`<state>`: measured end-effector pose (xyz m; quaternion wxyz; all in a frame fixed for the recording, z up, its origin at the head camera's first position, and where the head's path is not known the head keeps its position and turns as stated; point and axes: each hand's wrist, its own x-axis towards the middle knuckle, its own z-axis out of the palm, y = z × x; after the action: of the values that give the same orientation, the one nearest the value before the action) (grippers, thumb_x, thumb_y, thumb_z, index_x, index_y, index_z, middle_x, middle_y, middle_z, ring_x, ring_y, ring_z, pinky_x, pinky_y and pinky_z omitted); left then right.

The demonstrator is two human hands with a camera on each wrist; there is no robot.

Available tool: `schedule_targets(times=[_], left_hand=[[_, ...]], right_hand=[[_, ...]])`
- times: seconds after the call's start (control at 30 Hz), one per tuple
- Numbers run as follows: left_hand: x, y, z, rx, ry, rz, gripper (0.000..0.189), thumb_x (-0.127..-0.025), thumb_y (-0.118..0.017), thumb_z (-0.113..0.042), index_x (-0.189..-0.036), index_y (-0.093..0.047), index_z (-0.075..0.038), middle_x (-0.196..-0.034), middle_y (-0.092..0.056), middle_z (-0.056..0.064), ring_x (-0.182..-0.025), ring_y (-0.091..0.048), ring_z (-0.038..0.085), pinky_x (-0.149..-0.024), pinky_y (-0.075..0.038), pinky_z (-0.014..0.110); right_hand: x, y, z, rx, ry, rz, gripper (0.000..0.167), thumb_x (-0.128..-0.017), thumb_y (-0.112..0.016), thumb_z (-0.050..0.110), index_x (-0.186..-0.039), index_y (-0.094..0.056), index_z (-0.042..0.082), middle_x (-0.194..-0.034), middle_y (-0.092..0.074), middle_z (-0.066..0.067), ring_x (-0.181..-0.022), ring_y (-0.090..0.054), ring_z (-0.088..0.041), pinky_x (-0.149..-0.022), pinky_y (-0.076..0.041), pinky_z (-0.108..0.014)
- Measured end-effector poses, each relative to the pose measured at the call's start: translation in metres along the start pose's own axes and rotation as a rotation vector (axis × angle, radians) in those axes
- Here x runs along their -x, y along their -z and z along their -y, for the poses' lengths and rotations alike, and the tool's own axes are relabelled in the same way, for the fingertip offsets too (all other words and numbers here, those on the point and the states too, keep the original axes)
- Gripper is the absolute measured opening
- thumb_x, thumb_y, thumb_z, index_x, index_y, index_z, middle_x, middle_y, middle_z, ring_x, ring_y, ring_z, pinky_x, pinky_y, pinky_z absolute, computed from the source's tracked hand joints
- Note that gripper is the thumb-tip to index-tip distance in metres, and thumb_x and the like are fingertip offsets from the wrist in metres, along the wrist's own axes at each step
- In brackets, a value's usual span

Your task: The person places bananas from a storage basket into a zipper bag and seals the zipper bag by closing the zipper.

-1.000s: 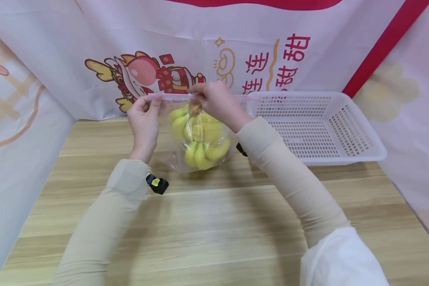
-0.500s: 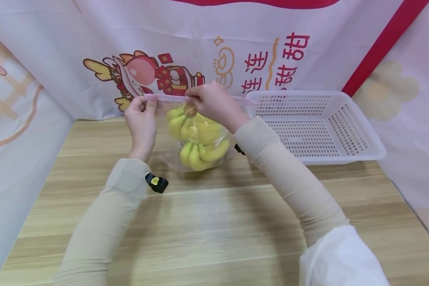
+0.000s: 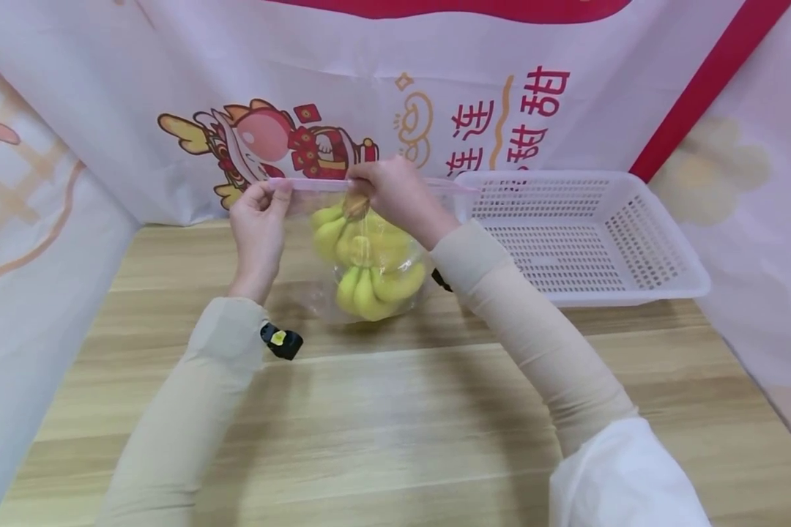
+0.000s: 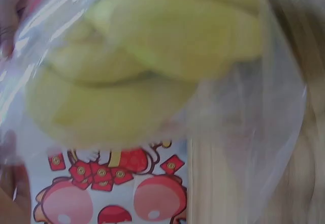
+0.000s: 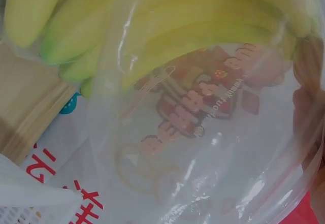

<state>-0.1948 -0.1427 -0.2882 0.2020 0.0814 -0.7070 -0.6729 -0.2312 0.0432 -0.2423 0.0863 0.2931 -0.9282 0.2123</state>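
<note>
A clear zip bag (image 3: 323, 304) with a pink strip along its top hangs upright at the back of the table. Yellow bananas (image 3: 385, 285) fill its middle, their brown stem end up near the strip. With thumb and fingers, my left hand (image 3: 257, 230) pinches the strip's left end. My right hand (image 3: 398, 194) pinches the strip near its middle, just above the stem; some fingertips are hidden. Through the film, the bananas (image 4: 147, 46) look blurred in the left wrist view. In the right wrist view, printed lettering shows on the bag (image 5: 203, 132) below the fruit.
To the right stands a white perforated plastic basket (image 3: 688, 274), close behind my right forearm. A printed cloth (image 3: 343, 58) hangs at the back and sides of the wooden table (image 3: 382, 432). The bag's right end overlaps the basket's left rim.
My left hand has shifted slightly left with the strip's end. The bananas have swayed a little within the bag. Both hands keep their grip, and the right stays near the strip's middle.
</note>
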Motion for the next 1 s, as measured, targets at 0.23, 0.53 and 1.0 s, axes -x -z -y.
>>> schedule_targets(times=[0.23, 0.53, 1.0], left_hand=[[-0.001, 0.001, -0.012, -0.376, -0.242, 0.178, 0.034, -0.089, -0.067, -0.026, -0.121, -0.064, -0.014, -0.119, -0.065, 0.002, -0.112, -0.055, 0.014, -0.101, -0.039, 0.028], [-0.003, -0.017, -0.029, -0.994, -0.635, 0.335, 0.031, -0.094, -0.058, -0.034, -0.104, -0.072, -0.008, -0.103, -0.073, 0.012, -0.098, -0.065, 0.033, -0.097, -0.044, 0.048], [-0.002, -0.021, -0.025, -0.964, -0.675, 0.271, 0.028, -0.094, -0.059, -0.030, -0.096, -0.072, -0.005, -0.092, -0.073, 0.012, -0.078, -0.065, 0.032, -0.071, -0.047, 0.042]], right_hand=[[0.002, -0.007, -0.007, 0.016, 0.008, -0.008, 0.025, -0.097, -0.055, 0.018, -0.114, -0.070, 0.009, -0.108, -0.074, -0.006, -0.100, -0.069, -0.021, -0.095, -0.052, -0.029], [-0.001, -0.003, -0.002, -0.029, 0.005, 0.006, 0.021, -0.094, -0.059, 0.019, -0.107, -0.074, 0.010, -0.102, -0.075, -0.006, -0.093, -0.071, -0.019, -0.086, -0.055, -0.028], [-0.003, 0.010, -0.003, -0.020, -0.075, 0.114, 0.022, -0.093, -0.059, 0.014, -0.109, -0.073, 0.010, -0.106, -0.074, -0.009, -0.094, -0.069, -0.022, -0.086, -0.054, -0.030]])
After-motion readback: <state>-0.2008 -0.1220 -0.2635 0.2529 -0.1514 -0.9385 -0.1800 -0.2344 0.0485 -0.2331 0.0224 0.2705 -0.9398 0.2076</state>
